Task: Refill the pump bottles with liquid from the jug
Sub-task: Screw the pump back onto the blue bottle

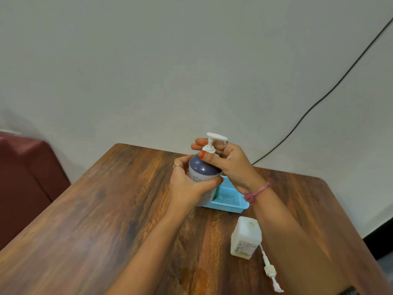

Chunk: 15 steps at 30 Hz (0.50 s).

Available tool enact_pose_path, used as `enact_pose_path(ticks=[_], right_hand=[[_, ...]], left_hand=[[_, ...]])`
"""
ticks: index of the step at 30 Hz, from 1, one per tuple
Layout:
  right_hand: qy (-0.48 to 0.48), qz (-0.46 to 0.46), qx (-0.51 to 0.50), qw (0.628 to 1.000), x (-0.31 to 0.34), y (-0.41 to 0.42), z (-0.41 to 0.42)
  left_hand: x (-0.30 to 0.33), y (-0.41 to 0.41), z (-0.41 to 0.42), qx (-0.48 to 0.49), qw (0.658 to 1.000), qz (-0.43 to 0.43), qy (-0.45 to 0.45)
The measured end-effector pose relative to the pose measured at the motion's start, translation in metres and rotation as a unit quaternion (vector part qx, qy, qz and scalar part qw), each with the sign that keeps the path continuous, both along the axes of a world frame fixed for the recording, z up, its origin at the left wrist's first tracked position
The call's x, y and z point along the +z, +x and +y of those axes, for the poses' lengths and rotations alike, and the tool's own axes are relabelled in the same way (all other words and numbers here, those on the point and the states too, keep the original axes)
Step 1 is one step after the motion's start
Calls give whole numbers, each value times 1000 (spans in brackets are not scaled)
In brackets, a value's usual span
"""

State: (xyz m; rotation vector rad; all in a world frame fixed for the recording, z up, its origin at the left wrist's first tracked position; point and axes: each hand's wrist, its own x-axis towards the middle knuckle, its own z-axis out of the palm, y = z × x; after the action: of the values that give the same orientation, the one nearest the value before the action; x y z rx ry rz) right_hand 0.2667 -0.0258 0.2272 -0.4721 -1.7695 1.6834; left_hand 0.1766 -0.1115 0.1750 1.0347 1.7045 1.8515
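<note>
A purple-topped white pump bottle (pixel 203 170) is held above the wooden table (pixel 106 209), tilted slightly. My left hand (pixel 189 184) grips its body from the left. My right hand (pixel 228 158) curls round its white pump collar, with the pump head (pixel 217 136) sticking up above the fingers. A square whitish bottle (pixel 245 237) stands open near the front right of the table. Its removed white pump (pixel 271 271) lies beside it on the table. I see no jug.
A light blue perforated plastic basket (pixel 230 195) sits behind and under the held bottle. A black cable (pixel 319 99) runs down the grey wall. A dark red seat (pixel 23 177) stands to the left of the table.
</note>
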Motion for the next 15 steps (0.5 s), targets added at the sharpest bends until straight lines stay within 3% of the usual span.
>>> enact_pose_path(ticks=[15], right_hand=[[83, -14, -119, 989, -14, -7, -9]], left_hand=[[-8, 8, 6, 28, 999, -8, 33]])
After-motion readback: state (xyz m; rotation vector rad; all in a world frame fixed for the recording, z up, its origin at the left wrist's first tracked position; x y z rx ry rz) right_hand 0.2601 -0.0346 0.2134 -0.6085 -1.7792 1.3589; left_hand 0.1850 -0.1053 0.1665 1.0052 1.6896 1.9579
